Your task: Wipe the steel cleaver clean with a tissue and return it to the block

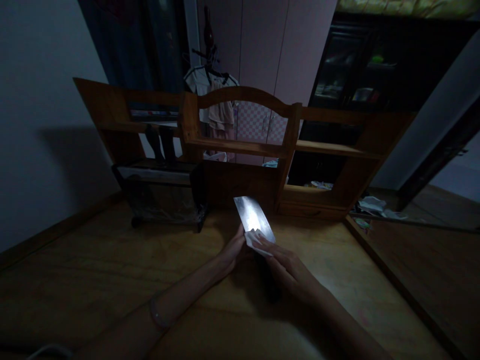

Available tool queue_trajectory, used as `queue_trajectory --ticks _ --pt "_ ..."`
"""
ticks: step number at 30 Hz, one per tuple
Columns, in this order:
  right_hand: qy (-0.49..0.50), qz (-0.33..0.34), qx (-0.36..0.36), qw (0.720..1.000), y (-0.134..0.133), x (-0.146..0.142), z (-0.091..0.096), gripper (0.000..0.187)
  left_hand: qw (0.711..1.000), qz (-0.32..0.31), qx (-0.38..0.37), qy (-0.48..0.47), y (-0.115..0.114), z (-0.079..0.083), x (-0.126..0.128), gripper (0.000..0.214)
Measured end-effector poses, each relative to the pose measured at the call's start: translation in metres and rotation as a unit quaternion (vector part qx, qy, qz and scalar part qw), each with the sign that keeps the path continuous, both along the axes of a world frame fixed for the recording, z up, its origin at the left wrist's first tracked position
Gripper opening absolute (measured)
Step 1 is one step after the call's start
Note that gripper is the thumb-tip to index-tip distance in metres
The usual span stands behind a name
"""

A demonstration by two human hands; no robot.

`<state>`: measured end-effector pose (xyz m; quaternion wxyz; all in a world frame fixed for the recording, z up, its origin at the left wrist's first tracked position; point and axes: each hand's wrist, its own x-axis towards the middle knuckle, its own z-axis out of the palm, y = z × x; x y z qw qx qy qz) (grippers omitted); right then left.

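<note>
A broad cleaver is held tilted above the wooden surface, its shiny blade pointing away from me and catching bright light. My left hand grips it from the left near the blade's lower end; some of those fingers are hidden behind it. My right hand pinches a folded white cloth or tissue, pressed flat on the face of the blade. Below the right hand the area is dark, so the handle is hard to make out.
On the left stands a knife block with two dark handles upright in it. Behind is a wooden shelf unit with a small drawer. A raised wooden edge runs along the right. Clothes hang beyond the shelf.
</note>
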<state>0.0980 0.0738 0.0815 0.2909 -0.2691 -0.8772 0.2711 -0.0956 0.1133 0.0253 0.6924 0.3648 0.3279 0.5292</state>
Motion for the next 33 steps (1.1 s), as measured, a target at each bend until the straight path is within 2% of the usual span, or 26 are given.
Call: queue_trajectory --ticks 6,9,15,25,29,33 --pt "-0.019 0.016 -0.021 0.999 -0.006 -0.007 0.003 0.047 0.999 0.04 -0.001 0.024 0.013 0.006 -0.007 0.063" --pt "-0.008 0.017 -0.028 0.999 -0.008 -0.008 0.005 0.045 0.998 0.055 0.022 0.028 0.019 0.005 -0.01 0.063" --pt "0.013 0.021 -0.037 0.999 -0.008 -0.009 0.007 0.043 0.997 0.049 0.056 0.033 0.023 0.004 -0.017 0.063" --pt "0.044 -0.03 -0.031 0.998 -0.003 -0.01 -0.005 0.041 0.988 0.093 0.116 0.036 0.017 0.009 -0.013 0.059" --pt "0.063 -0.063 0.006 0.996 0.001 -0.007 -0.009 0.038 0.989 0.097 0.109 0.035 0.015 0.01 -0.014 0.059" --pt "0.065 -0.091 0.008 0.994 0.005 0.001 -0.016 0.037 0.991 0.093 0.087 0.049 0.013 0.011 -0.015 0.06"
